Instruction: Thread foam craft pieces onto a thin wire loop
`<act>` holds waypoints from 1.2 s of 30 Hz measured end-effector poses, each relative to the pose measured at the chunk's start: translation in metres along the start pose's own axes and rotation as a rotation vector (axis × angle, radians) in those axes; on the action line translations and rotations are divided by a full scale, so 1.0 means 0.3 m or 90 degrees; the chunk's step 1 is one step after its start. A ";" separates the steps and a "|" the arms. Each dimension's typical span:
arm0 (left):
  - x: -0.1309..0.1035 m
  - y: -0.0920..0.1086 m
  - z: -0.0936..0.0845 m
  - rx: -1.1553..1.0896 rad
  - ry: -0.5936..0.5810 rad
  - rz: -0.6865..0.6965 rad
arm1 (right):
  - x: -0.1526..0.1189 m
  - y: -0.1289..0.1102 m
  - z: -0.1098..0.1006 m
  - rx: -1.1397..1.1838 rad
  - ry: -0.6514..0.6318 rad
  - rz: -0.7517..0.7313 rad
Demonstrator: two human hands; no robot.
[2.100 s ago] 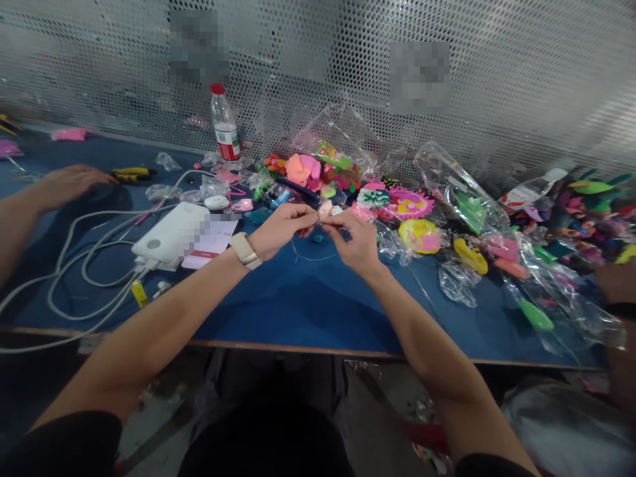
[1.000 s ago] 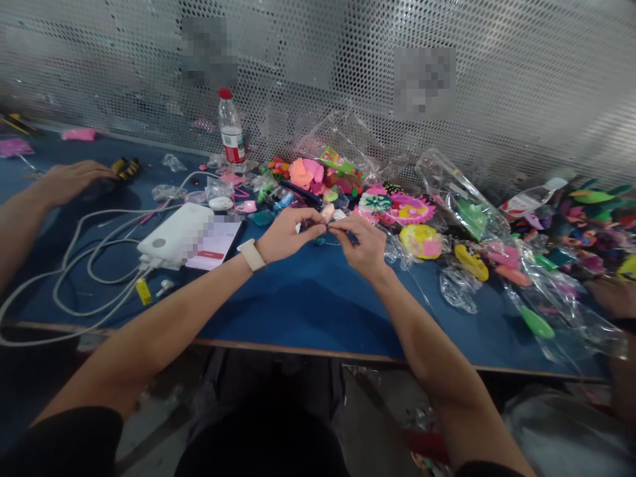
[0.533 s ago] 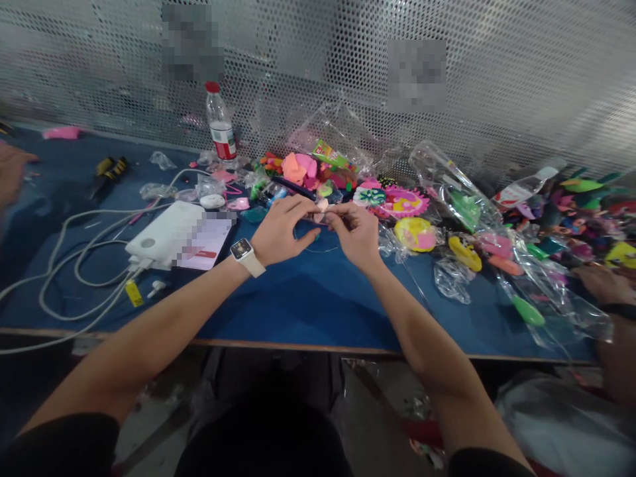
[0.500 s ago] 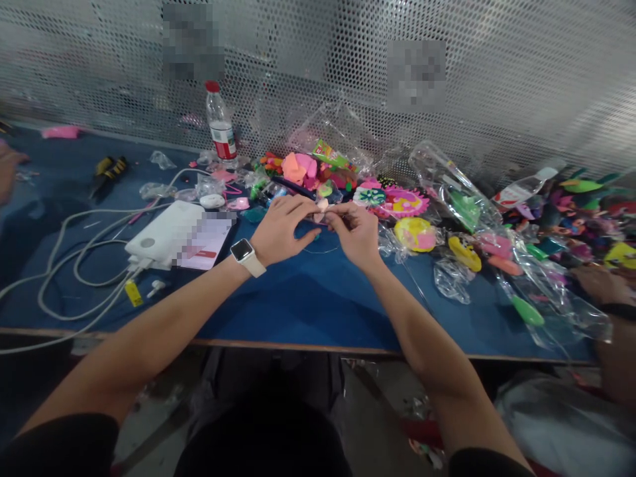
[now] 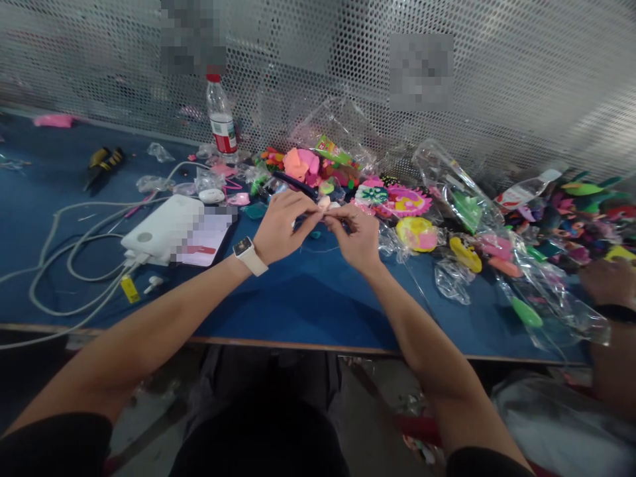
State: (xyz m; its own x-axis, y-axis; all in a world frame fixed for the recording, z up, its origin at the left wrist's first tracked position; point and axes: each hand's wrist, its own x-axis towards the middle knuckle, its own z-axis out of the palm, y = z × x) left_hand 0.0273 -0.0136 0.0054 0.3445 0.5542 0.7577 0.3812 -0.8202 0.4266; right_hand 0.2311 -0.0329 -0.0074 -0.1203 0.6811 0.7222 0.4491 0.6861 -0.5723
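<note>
My left hand (image 5: 284,227), with a white watch (image 5: 250,256) on its wrist, pinches a small pale pink piece (image 5: 324,203) between thumb and fingers. My right hand (image 5: 358,237) grips the same piece from the other side, and the fingertips of both hands nearly touch. The piece is small and partly hidden by the fingers. Just beyond my hands lie orange and pink foam shapes (image 5: 301,165). A yellow and pink round piece (image 5: 417,234) lies to the right of my right hand.
On the blue table (image 5: 298,298) are a white power bank (image 5: 163,228) with cables, a phone (image 5: 209,238), pliers (image 5: 103,167) and a bottle (image 5: 221,122). Plastic bags and colourful pieces cover the right side. Another person's hand (image 5: 609,281) is at the far right.
My left thumb has come in against the fingers at the small piece. The other person's hand at the far left has left the view. The view has shifted slightly.
</note>
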 end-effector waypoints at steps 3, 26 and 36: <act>0.012 0.005 0.004 -0.170 -0.047 -0.116 | 0.000 -0.009 -0.009 -0.058 0.004 -0.061; 0.005 -0.050 0.002 0.086 -0.022 0.066 | -0.003 0.003 0.005 -0.015 0.012 -0.018; 0.034 -0.071 -0.022 -0.343 -0.243 -0.129 | 0.005 0.051 -0.006 -0.128 0.006 -0.229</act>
State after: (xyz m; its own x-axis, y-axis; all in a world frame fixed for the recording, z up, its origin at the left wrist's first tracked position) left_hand 0.0171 0.0087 0.0071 0.6272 0.6340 0.4524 0.0251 -0.5969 0.8019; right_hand 0.2394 -0.0218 -0.0143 -0.2937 0.4039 0.8664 0.5444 0.8157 -0.1957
